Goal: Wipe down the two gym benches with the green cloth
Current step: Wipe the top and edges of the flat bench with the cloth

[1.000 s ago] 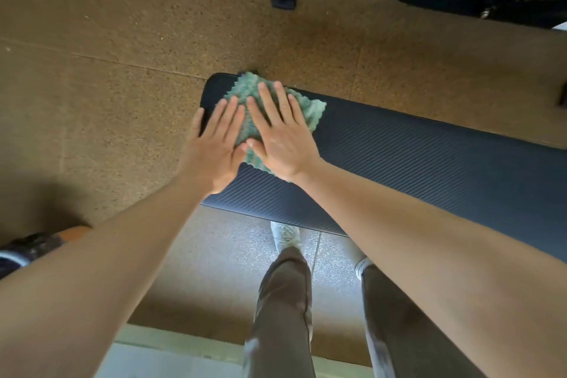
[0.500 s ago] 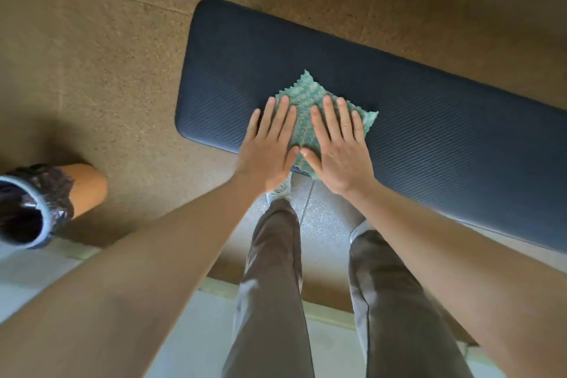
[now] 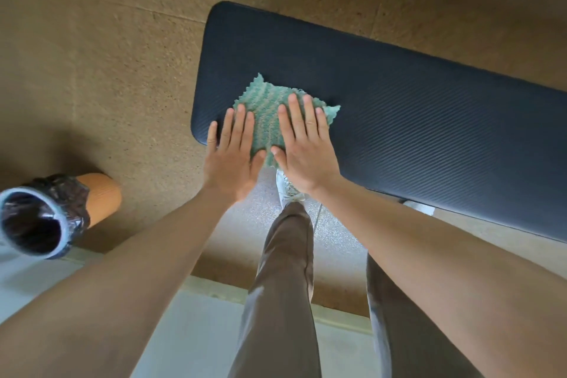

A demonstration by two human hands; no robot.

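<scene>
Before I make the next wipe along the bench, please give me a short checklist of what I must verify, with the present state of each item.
1. Green cloth lies spread on the bench pad: ok.
2. Left hand presses flat with straight fingers: ok, though its little finger lies on the pad, not on the cloth.
3. Right hand presses flat on the cloth: ok.
4. Cloth is fully on the pad: cannot tell; its near corner reaches the near edge between the thumbs.
5. The pad to the right shows no obstacle for the stroke: ok.
6. Second bench is wiped: cannot tell; it is not in view.
</scene>
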